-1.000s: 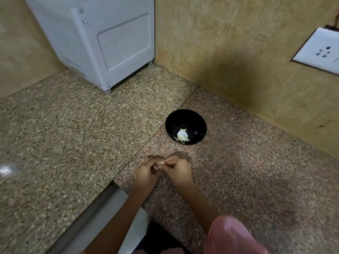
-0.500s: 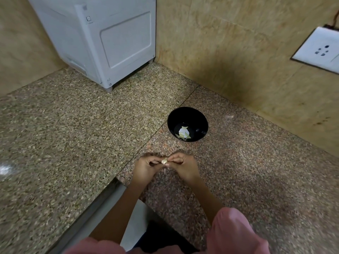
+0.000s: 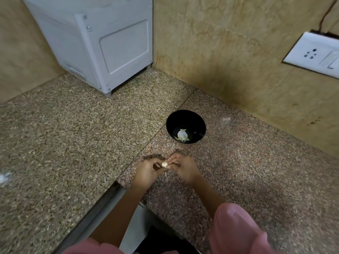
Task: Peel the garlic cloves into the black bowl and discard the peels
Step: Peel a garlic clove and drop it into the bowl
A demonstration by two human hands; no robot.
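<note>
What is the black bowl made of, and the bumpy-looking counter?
The black bowl looks like glossy plastic or glazed ceramic; its smooth wall catches small highlights, so I cannot tell which. The counter looks like polished granite: speckled brown and pink grains with a shiny glare patch at the left.

White appliance, wall socket, granite counter

This looks like a home kitchen: a speckled brown granite countertop runs into a corner of beige marble-look wall tiles, and a white boxy plastic appliance stands at its back left corner. A white wall socket plate sits on the right wall. A small round black bowl with pale garlic pieces stands near the countertop's back edge.
</note>
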